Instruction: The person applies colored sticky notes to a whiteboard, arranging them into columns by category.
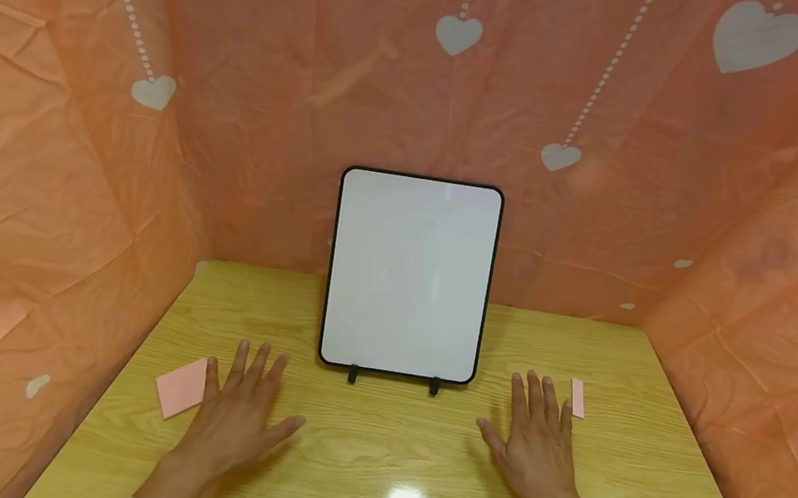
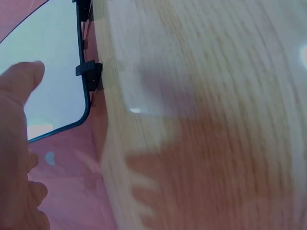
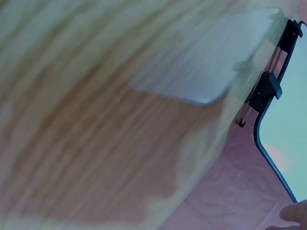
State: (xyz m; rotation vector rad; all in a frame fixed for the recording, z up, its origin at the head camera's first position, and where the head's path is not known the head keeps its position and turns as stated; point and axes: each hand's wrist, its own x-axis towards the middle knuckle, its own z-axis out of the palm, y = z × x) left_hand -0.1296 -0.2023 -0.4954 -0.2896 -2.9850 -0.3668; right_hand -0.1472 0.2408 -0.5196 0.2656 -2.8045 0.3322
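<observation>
My left hand is spread palm down over the wooden table, its fingers straight and holding nothing. Its little finger overlaps the edge of a pink square paper in the head view. On the other side my right hand is also spread with straight fingers, nothing in its grasp. A narrow pink strip lies just beyond its little finger. Between and behind the hands, a blank whiteboard with a black rim stands upright on a black stand. In the left wrist view, the thumb overlaps the whiteboard.
The yellowish wooden table reaches back to an orange cloth backdrop with white hearts. More of this cloth encloses both sides. A bright light reflection shows on the tabletop near the front.
</observation>
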